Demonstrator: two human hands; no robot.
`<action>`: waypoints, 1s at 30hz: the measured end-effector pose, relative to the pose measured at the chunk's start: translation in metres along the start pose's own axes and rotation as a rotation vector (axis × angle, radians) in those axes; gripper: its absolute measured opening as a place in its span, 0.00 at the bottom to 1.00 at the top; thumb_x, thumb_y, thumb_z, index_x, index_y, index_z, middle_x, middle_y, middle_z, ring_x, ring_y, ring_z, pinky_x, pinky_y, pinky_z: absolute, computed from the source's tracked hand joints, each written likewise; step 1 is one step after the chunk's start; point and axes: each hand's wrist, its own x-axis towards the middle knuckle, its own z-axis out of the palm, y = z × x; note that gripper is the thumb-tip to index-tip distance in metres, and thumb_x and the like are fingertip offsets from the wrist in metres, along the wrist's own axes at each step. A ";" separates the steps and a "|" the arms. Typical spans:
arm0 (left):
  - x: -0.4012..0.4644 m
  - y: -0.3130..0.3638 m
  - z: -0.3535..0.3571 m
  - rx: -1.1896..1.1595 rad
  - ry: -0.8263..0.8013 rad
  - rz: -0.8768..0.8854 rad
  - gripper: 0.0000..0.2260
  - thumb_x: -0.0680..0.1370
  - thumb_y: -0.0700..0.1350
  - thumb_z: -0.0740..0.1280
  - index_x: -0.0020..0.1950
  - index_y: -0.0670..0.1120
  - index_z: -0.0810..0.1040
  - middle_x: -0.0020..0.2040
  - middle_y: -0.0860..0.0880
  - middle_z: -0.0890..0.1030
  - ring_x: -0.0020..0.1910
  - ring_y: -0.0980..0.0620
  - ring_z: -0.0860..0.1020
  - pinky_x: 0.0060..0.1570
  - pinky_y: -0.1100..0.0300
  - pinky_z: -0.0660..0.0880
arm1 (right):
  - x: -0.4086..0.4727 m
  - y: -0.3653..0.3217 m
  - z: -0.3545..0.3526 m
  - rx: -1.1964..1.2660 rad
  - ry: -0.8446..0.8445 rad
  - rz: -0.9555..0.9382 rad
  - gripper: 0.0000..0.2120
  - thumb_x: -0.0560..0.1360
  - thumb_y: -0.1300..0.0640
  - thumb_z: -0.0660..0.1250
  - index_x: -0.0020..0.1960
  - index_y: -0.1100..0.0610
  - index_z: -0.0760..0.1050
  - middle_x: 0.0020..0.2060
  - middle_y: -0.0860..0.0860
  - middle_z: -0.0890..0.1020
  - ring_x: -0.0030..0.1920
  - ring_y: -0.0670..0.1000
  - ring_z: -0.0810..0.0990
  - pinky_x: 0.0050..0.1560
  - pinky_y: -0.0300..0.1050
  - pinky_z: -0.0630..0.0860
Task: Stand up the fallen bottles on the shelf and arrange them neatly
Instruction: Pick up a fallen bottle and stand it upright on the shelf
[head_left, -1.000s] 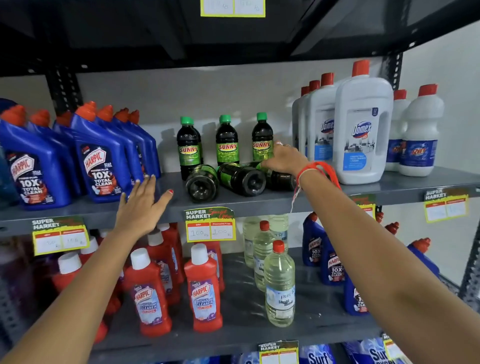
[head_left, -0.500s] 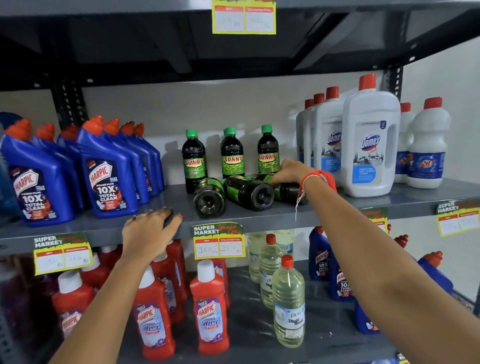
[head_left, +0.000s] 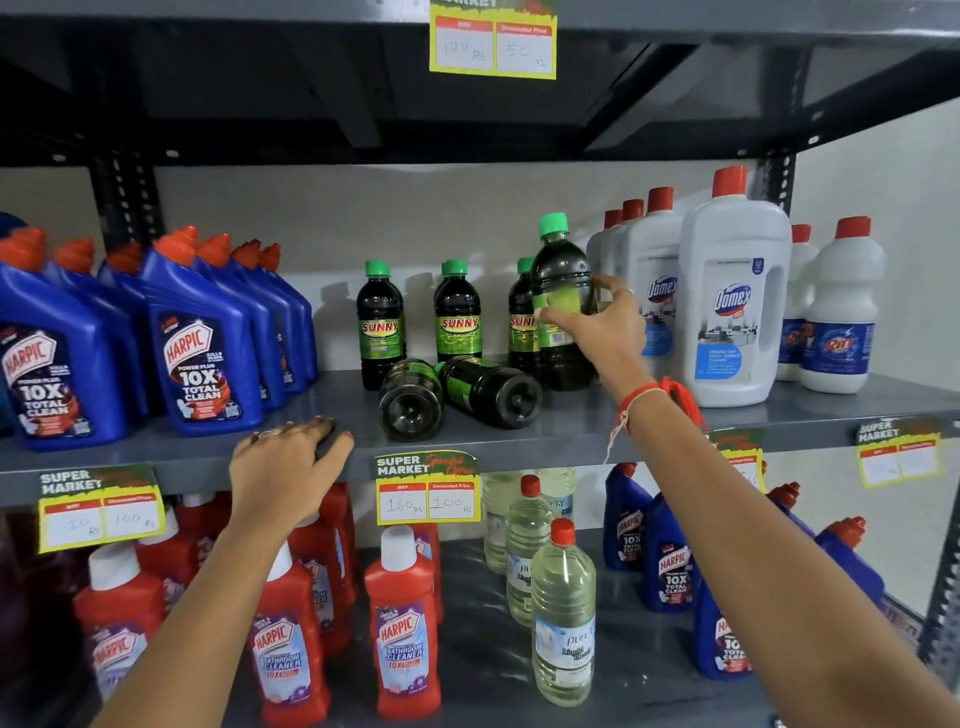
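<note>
Three dark Sunny bottles with green caps stand in a row at the back of the grey shelf (head_left: 571, 436); the left one (head_left: 380, 322) and middle one (head_left: 457, 314) show fully. My right hand (head_left: 602, 325) grips a fourth dark bottle (head_left: 561, 270), held upright, its base at the shelf in front of the right standing one. Two more dark bottles lie on their sides, bases toward me: one (head_left: 410, 400) on the left, one (head_left: 493, 392) beside it. My left hand (head_left: 285, 462) rests over the shelf's front edge, fingers curled on it.
Blue Harpic bottles (head_left: 202, 353) crowd the shelf's left, white Domex jugs (head_left: 732, 301) and white Rin bottles (head_left: 841, 312) its right. Below stand red Harpic bottles (head_left: 405, 634), clear bottles (head_left: 563, 618) and more blue ones. Price tags (head_left: 428, 488) hang on the edge.
My right hand has taken the rightmost fallen bottle and brought it upright. My left hand dropped from flat on the shelf to gripping its front edge. The camera view has risen slightly.
</note>
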 end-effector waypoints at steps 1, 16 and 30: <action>0.000 0.000 0.000 -0.001 0.002 -0.002 0.25 0.72 0.59 0.50 0.46 0.47 0.82 0.40 0.44 0.84 0.38 0.44 0.81 0.41 0.53 0.73 | -0.004 0.002 0.000 0.026 0.008 -0.005 0.37 0.59 0.47 0.78 0.65 0.51 0.69 0.59 0.52 0.77 0.61 0.53 0.75 0.58 0.45 0.71; 0.000 -0.002 0.005 -0.014 0.008 -0.008 0.27 0.71 0.60 0.49 0.50 0.47 0.81 0.43 0.42 0.84 0.42 0.42 0.80 0.44 0.50 0.72 | -0.021 0.031 0.014 -0.245 -0.069 -0.094 0.50 0.58 0.40 0.77 0.70 0.61 0.58 0.65 0.62 0.67 0.68 0.63 0.65 0.66 0.56 0.67; 0.001 -0.004 0.008 -0.016 0.005 -0.023 0.28 0.71 0.61 0.48 0.54 0.48 0.80 0.44 0.43 0.84 0.42 0.44 0.80 0.46 0.51 0.72 | -0.001 0.041 -0.003 0.350 -0.445 0.216 0.30 0.70 0.69 0.68 0.67 0.63 0.59 0.41 0.52 0.77 0.41 0.49 0.77 0.48 0.44 0.75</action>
